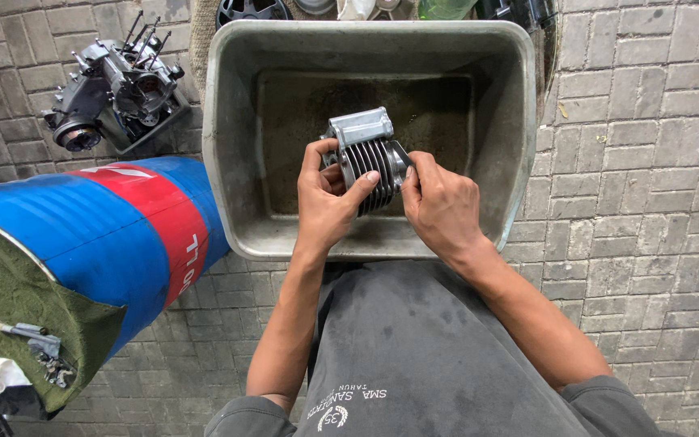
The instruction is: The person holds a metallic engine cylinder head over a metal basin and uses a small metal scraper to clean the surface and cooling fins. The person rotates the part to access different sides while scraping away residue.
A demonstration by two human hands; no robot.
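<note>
The near side of the grey finned metal engine cylinder [370,158] is covered by the fingers [359,184] of the left hand [327,202] and by the thumb of the right hand [440,209], so where the palms meet its lower edge cannot be seen. Beyond the fingertips, the floor of the grey rectangular plastic tub [228,162] is dark and grainy; whether it holds liquid or grit cannot be told. Far above the fingers, a black wheel-like part [251,9] and a green translucent bottle [445,8] are cut by the top edge. Left of the fingers, the small metal bits [56,373] on the green cloth [34,299] are too small to identify.
</note>
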